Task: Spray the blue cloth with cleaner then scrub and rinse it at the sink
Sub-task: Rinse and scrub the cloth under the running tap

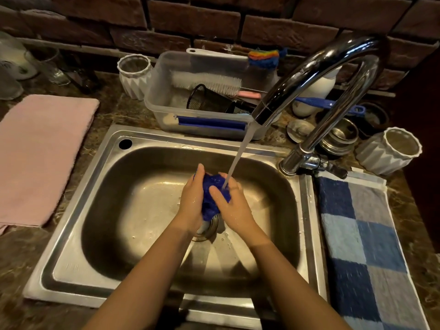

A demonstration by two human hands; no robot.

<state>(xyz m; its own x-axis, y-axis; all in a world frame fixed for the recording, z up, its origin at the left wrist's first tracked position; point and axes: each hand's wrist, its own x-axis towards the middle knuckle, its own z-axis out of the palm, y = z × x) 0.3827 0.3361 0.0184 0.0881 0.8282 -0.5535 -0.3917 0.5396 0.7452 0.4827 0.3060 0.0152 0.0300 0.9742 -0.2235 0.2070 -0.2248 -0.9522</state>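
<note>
The blue cloth (pixel 210 195) is bunched into a wet wad over the middle of the steel sink (pixel 147 186). My left hand (pixel 191 201) presses it from the left and my right hand (pixel 232 206) clasps it from the right. Water runs from the chrome faucet (pixel 316 75) and lands on the top of the cloth between my hands. The drain (pixel 209 228) lies just below the cloth, partly hidden by it. No spray bottle can be picked out with certainty.
A pink towel (pixel 40 158) lies left of the sink, a blue checked towel (pixel 362 246) to the right. Behind the sink stands a clear tub (pixel 166 108) with brushes, white ribbed pots (pixel 134 75) (pixel 390 151), steel bowls (pixel 338 139) and a white bottle (pixel 314 91).
</note>
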